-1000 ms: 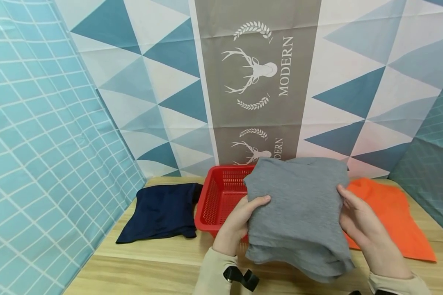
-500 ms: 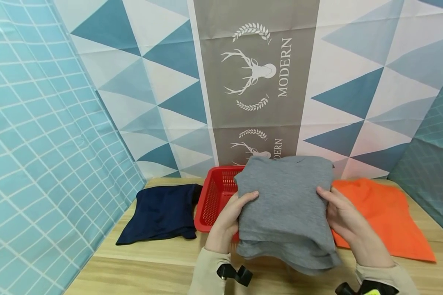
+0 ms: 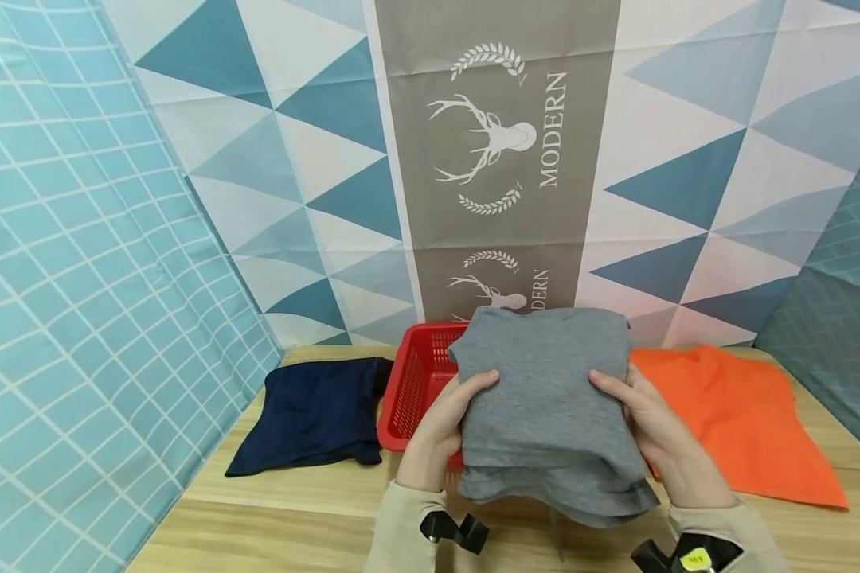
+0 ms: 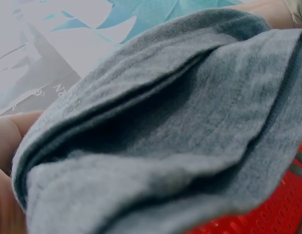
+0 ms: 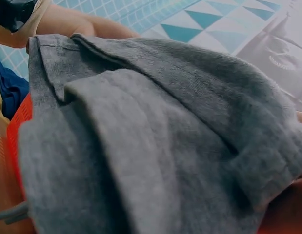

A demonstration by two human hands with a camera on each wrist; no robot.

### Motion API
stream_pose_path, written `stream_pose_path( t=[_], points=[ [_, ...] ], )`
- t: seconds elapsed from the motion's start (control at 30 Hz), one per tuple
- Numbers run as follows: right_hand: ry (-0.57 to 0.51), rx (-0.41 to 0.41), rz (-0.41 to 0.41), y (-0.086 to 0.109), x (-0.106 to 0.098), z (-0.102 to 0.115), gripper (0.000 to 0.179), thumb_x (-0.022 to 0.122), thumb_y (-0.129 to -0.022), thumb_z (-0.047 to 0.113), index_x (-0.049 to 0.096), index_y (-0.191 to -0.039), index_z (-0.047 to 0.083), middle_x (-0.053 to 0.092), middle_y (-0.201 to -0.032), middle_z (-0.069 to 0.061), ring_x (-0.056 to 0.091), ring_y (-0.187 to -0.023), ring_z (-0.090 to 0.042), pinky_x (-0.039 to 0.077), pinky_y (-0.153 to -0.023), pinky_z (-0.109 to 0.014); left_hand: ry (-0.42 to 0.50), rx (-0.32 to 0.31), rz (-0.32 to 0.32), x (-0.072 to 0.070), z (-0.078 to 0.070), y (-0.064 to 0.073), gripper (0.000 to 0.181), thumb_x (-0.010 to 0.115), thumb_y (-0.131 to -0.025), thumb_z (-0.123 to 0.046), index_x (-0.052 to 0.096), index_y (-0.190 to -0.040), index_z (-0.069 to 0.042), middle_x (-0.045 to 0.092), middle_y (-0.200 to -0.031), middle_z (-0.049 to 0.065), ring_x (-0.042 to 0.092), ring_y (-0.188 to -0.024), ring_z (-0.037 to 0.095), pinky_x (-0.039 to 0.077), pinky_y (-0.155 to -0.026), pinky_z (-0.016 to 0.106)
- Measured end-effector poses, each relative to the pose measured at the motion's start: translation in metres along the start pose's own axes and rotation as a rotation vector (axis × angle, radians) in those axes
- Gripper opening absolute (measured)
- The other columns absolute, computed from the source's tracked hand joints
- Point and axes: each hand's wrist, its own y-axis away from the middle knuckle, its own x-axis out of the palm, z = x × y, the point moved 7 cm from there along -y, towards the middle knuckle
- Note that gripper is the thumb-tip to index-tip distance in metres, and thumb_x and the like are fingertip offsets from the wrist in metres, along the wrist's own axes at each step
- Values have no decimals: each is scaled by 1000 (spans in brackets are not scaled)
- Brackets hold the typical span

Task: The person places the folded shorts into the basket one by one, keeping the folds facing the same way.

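Observation:
A folded grey garment of soft knit cloth is held up between both hands, in front of and partly over the red basket. My left hand grips its left edge, thumb on top and the other fingers hidden beneath. On the opposite edge my right hand holds it the same way, thumb lying on the upper face. Loose folded layers of the grey garment hang open in the left wrist view. In the right wrist view the grey garment fills most of the picture.
Left of the basket a folded navy cloth lies on the wooden table. An orange cloth lies to the right, partly behind the right hand. A patterned backdrop stands behind, with a blue grid sheet along the left side.
Both hands have carried the grey garment left, over more of the basket, and the right hand has come nearer the left. More of the orange cloth shows. The navy cloth stays put.

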Motion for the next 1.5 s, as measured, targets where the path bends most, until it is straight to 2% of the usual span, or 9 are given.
stream_pose_path(
  t=[0.17, 0.37, 0.53, 0.73, 0.9, 1.13, 1.5],
  points=[
    [-13, 13, -29, -3, 3, -4, 75, 48, -93, 31, -6, -146, 24, 7, -147, -9, 27, -121, -24, 33, -92, -34, 16, 0, -8, -1, 2, -2, 70, 62, -82, -35, 25, -140, -26, 34, -138, 7, 39, -119, 28, 35, -94, 43],
    [-31, 4, -44, -7, 5, -6, 78, 49, -93, 30, -7, -146, 24, 1, -150, -8, 20, -126, -22, 25, -96, -34, 21, 11, -22, -4, 2, -3, 70, 64, -81, -35, 28, -140, -22, 38, -136, 7, 44, -117, 27, 38, -93, 42],
    [-19, 6, -73, -12, 0, -4, 77, 48, -93, 32, -5, -147, 16, 12, -146, -8, 35, -115, -11, 36, -90, -22, 23, 22, -44, -7, -1, -4, 65, 64, -81, -33, 35, -137, -17, 43, -133, 7, 47, -114, 25, 39, -94, 41],
    [13, 22, -86, -18, -3, -2, 78, 49, -93, 34, -4, -146, 11, 14, -145, -12, 36, -115, -15, 36, -89, -26, 31, 43, -64, -9, -4, -3, 61, 63, -82, -29, 37, -136, -15, 43, -133, 6, 45, -117, 24, 35, -97, 42],
    [18, 25, -93, -23, -3, 3, 78, 50, -92, 34, 1, -146, 9, 22, -139, -9, 42, -107, -9, 38, -88, -24, 50, 56, -78, -9, -7, -4, 62, 63, -82, -27, 35, -137, -16, 41, -135, 6, 42, -120, 25, 33, -99, 42],
    [56, 45, -69, -32, 2, 8, 84, 51, -92, 36, -9, -146, 14, 2, -152, -14, 19, -130, -30, 23, -103, -42, 15, 69, -93, -15, -8, -8, 62, 61, -85, -27, 33, -138, -12, 40, -137, 9, 43, -119, 26, 35, -99, 43],
    [138, 48, -92, -44, -1, 21, 86, 52, -91, 33, -9, -146, 10, 4, -151, -18, 20, -130, -35, 21, -105, -48, -69, 96, -48, -18, -21, -22, 56, 58, -88, -20, 34, -137, -10, 43, -133, 10, 46, -116, 26, 35, -100, 44]
  ],
)
